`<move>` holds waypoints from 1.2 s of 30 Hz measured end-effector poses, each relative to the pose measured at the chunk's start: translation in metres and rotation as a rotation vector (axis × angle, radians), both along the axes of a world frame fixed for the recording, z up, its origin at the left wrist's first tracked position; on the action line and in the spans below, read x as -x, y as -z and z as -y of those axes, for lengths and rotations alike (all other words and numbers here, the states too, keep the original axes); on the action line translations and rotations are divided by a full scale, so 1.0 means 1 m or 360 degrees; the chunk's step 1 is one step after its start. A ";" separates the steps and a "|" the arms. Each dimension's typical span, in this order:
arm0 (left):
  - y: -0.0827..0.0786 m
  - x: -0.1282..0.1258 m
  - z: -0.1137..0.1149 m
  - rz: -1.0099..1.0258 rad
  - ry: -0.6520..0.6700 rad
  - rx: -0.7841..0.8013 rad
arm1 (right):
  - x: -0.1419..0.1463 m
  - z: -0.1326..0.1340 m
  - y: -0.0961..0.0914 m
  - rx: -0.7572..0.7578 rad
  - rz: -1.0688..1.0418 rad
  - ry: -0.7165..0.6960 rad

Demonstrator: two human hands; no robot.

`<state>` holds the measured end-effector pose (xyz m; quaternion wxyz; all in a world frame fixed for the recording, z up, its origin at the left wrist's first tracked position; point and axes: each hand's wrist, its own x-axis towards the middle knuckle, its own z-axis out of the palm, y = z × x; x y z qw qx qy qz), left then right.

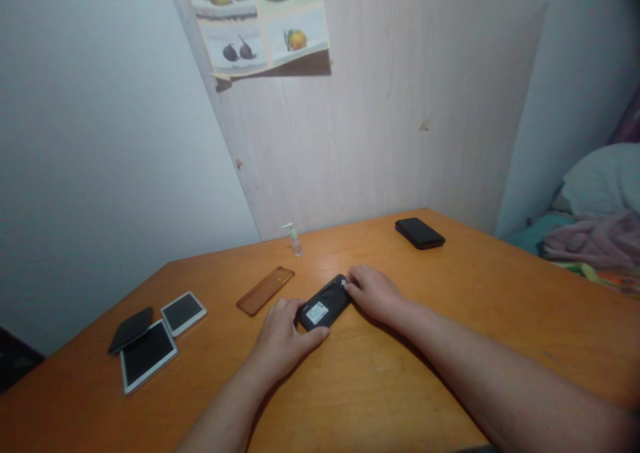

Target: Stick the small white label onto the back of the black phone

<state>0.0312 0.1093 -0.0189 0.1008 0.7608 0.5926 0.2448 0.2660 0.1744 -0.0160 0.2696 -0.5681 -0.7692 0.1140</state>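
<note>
A black phone (324, 305) lies back-up on the wooden table (450, 320), showing a white label. My left hand (283, 336) grips its near end, thumb along one side and fingers curled over the other. My right hand (373, 292) is closed at the far end, fingertips pinching the phone's top corner. Left of the phone, a brown translucent phone case (265, 290) rests flat on the wood.
A small pump bottle (295, 238) stands near the wall. Another black phone (419, 232) lies at the far right of the table. At the left edge sit a dark phone (131, 329), a white phone (183, 312) and a white tablet (148, 356). Bedding (595, 226) lies to the right.
</note>
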 end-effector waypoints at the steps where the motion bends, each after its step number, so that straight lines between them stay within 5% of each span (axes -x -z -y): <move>1: 0.000 0.000 0.000 -0.0033 -0.0014 0.0003 | 0.000 0.000 0.000 0.0003 0.0018 0.0007; 15: 0.003 0.008 0.000 0.0036 0.0062 -0.0013 | 0.003 0.015 -0.015 -0.0057 0.0326 -0.0078; 21: 0.005 0.006 -0.001 0.0129 0.0067 -0.0022 | 0.016 0.049 -0.023 -0.0106 0.0360 -0.0810; 27: 0.003 0.004 -0.001 0.0146 0.0040 0.0015 | 0.007 0.037 -0.024 0.0033 0.0490 -0.0375; 33: 0.005 0.002 -0.001 0.0154 0.0028 0.0006 | 0.018 0.050 -0.022 0.0138 0.0317 -0.0938; 36: 0.002 0.000 0.001 0.0166 0.0011 0.0043 | 0.017 0.042 -0.018 0.0185 0.0314 -0.0794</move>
